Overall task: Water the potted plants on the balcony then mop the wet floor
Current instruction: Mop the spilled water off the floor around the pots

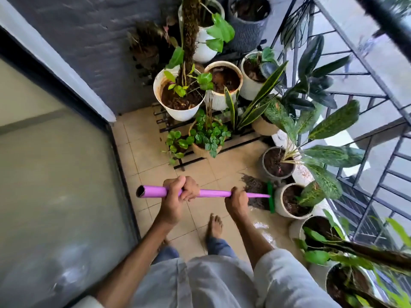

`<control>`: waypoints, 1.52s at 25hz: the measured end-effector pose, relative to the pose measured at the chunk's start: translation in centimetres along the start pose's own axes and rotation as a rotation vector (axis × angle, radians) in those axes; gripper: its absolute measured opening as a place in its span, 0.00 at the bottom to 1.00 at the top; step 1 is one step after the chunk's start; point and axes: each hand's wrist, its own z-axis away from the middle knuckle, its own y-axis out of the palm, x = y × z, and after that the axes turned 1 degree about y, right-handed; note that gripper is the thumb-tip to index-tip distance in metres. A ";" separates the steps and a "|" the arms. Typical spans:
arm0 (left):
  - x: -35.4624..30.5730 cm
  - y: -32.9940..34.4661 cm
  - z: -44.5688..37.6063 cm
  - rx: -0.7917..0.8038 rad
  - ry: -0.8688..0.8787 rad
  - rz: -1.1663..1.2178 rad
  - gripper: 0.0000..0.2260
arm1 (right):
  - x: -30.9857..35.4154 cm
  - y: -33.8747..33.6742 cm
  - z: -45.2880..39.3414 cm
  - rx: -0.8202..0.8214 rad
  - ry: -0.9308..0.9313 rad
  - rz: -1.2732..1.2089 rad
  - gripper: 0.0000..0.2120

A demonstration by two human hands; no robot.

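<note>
Where the purple handle crosses the view, everything is placed from it.
Mop handle: purple tube, nearly level above the tiled floor.
Left hand: fingers curled tight round the handle near its open end.
Right hand: fingers wrapped round it, nearer the head.
Mop head: green bar with dark strands, at the handle's far end, just beside a white pot.
Wet patch: shiny tiles below the handle's head end.
Potted plants: clustered beyond the handle.

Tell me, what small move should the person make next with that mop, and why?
Probably draw the mop head back toward the bare foot. Both hands, left and right, grip the purple handle, the head sits against a pot, and water glints on the tiles right of that foot.
</note>
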 end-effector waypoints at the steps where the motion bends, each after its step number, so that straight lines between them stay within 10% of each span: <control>1: -0.3 0.1 -0.1 -0.012 0.008 -0.001 0.33 | 0.3 0.1 0.0 -0.008 0.004 -0.040 0.11; 21: -20.7 -17.6 13.5 -0.342 0.386 -0.187 0.19 | 29.0 17.0 17.3 0.175 -0.538 -0.028 0.17; 38: 6.9 6.9 12.1 0.411 -0.135 -0.318 0.13 | -17.3 6.3 19.8 -0.098 0.260 -0.213 0.14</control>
